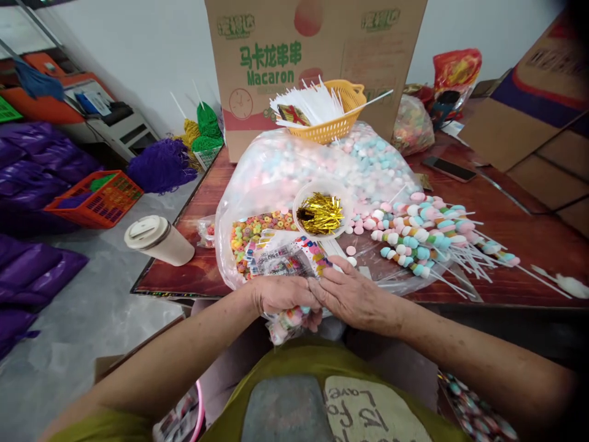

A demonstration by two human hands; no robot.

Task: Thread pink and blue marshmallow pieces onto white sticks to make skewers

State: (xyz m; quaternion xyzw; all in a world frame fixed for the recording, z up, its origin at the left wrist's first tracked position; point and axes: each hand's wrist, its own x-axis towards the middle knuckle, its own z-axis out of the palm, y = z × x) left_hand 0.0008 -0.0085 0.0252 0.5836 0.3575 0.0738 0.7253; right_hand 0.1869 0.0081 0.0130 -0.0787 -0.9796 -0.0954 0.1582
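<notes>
Close to my body at the table's front edge, my left hand (pixel 286 293) is wrapped round a candy skewer in a clear bag (pixel 286 324), whose colourful pieces show below the fingers. Pressed against it, my right hand (pixel 347 296) has its fingers closed at the same bagged skewer; the hands hide most of it. Just beyond them lies a stack of printed clear bags (pixel 288 258). Ring-shaped coloured candies (pixel 243 236) lie behind the bags, beside a round tub of gold twist ties (pixel 321 213). Several unwrapped candy skewers (pixel 427 230) are piled on the right.
A big plastic bag of pastel candies (pixel 285 162) covers the table's middle, with a yellow basket of white sticks (pixel 352 101) on it. A lidded cup (pixel 159 240) stands left; a phone (pixel 448 169) lies right. Cardboard boxes (pixel 317 43) rise behind.
</notes>
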